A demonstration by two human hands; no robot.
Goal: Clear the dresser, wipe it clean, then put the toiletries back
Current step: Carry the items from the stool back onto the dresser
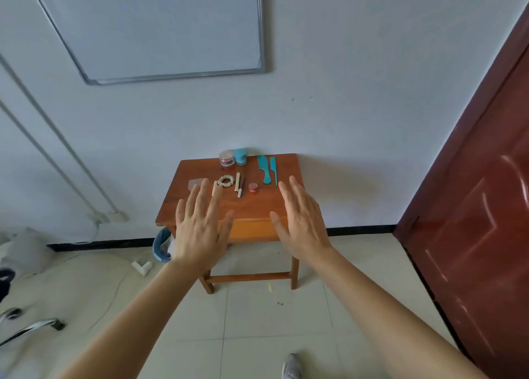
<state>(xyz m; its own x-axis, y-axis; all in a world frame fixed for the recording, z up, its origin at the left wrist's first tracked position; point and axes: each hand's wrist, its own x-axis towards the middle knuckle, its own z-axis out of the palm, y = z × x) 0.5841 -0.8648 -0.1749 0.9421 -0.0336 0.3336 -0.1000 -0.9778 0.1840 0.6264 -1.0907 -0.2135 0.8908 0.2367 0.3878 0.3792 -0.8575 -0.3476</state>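
**A:** Small wooden dresser (229,204) against a pale wall, whiteboard (154,26) above it, dark red door (481,206) on the right. What are my hands doing?

**B:** Your left hand (200,224) and right hand (303,218) are both spread flat, palms down, holding nothing, raised in front of the near edge.

**A:** And just past them?

**B:** Beyond your left fingers (197,195) lie a flat pinkish pad (195,183), a thin stick (214,188), a bead bracelet (225,181) and two pens (239,184). Past your right, a small red pot (253,187), then two teal combs (268,170). At the far edge stand a clear jar (227,158) and a teal jar (240,155), touching.

**A:** I judge everything light. Combs are stiff: pinch the handles. The bracelet will flop, so I'd hook it through the ring. The clear jar may be glass; I'd grip its sides. Pens will roll.

**B:** Nothing is cleared yet.
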